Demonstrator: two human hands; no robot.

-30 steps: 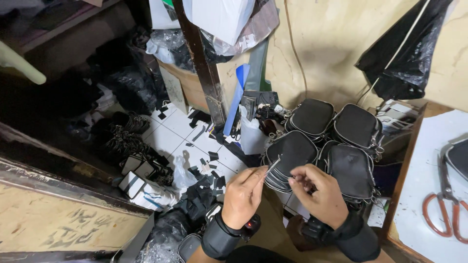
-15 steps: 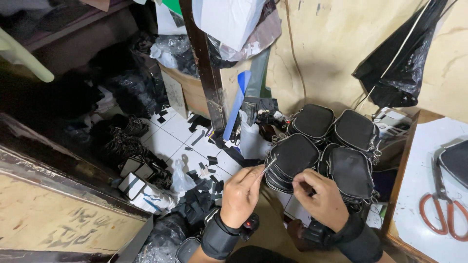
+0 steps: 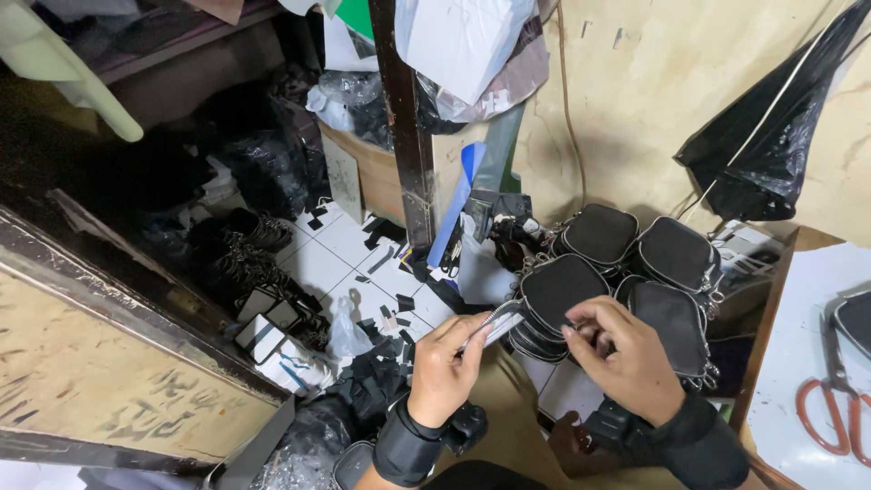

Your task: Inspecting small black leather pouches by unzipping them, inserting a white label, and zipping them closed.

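My left hand [image 3: 445,363] pinches a thin silver strip [image 3: 494,322] that slants up to the right. My right hand [image 3: 626,354] has its fingers closed at the edge of a black zip pouch [image 3: 558,290] on top of a stack. Both wrists wear black cuffs. Three more stacks of the same black pouches [image 3: 676,254] stand just behind and to the right, against the wall.
Red-handled scissors [image 3: 830,413] lie on a white table surface at the right. Black scraps litter the white floor tiles [image 3: 349,272]. A cardboard box [image 3: 372,172], a dark wooden post [image 3: 404,118], plastic bags and a black bag [image 3: 762,154] on the wall crowd the back.
My right hand has reached forward from near my left hand onto the top pouch of the stack. My left hand keeps hold of the silver strip.
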